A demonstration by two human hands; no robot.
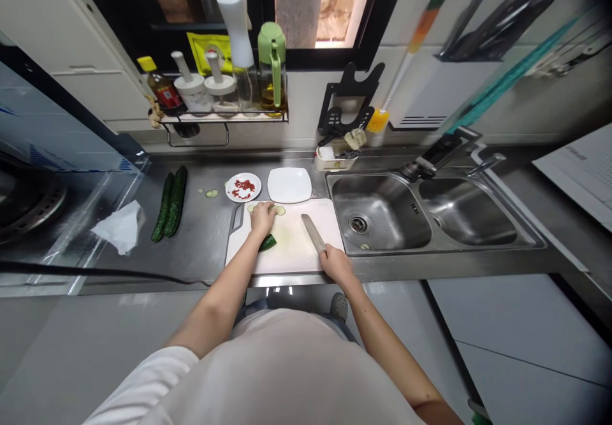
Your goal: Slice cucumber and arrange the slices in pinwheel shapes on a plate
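A pale cutting board [296, 256] lies on the steel counter. My right hand [336, 263] is closed round the handle of a knife [312, 232], whose blade lies over the right part of the board, pointing up and left. My left hand [262, 218] is over the board's upper left, fingers bent down beside cucumber slices [280, 210]; what its fingers hold, if anything, is hidden. Just below that hand is a cut cucumber piece [268, 242]. Beyond the board stand an empty white square plate [289, 185] and a round plate [230, 190] with chopped red pieces.
Two whole cucumbers [176, 202] and a crumpled white cloth or tissue [120, 227] lie at the left. A double sink [382, 211] adjoins the board on the right. Bottles stand on a rack [224, 118] at the back. A dark cable [109, 271] crosses the left counter edge.
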